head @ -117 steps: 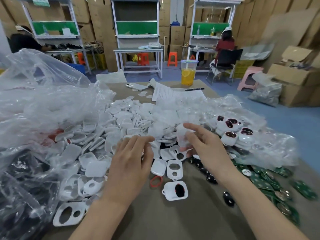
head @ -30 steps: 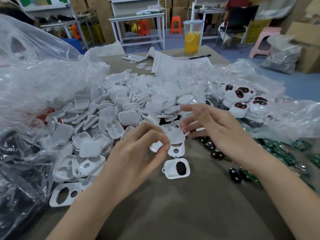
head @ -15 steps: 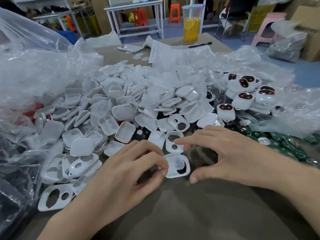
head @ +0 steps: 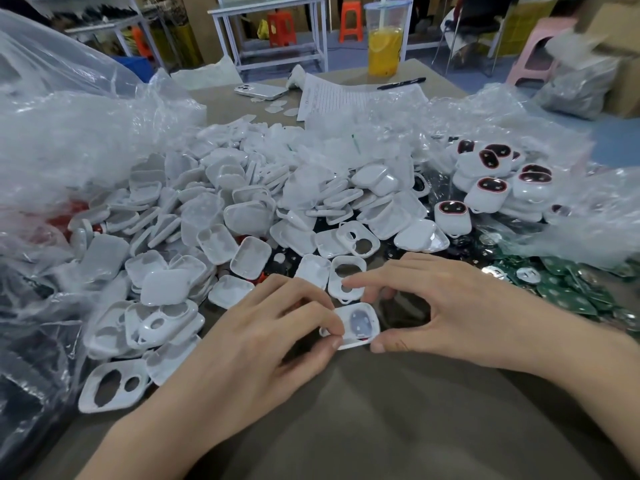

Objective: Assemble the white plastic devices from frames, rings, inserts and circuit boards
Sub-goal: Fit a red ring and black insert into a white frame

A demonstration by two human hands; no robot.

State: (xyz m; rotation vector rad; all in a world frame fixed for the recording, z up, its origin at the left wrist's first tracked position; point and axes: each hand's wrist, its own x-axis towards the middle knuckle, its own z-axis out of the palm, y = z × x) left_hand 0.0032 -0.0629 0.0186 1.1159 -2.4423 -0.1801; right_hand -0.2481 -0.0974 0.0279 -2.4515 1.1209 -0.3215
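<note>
As left hand (head: 256,337) and right hand (head: 450,306) pinch a frame (head: 360,323), parts (head: 242,209) crowd the table (head: 381,427) — stools (head: 282,27) beyond.

The frame (head: 358,327) lies on the table (head: 381,427), with the left hand (head: 249,344) at its left edge and the right hand (head: 450,306) at its right. Behind it spreads the shell pile (head: 242,209). Behind and to the right sit the finished devices (head: 491,181), and to the right the circuit boards (head: 561,289). Far behind are the paper (head: 346,95), phone (head: 259,91) and cup (head: 384,43).

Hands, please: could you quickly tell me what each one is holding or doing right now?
Left hand: pinches the white frame by its left edge.
Right hand: pinches the same frame's right side.
</note>
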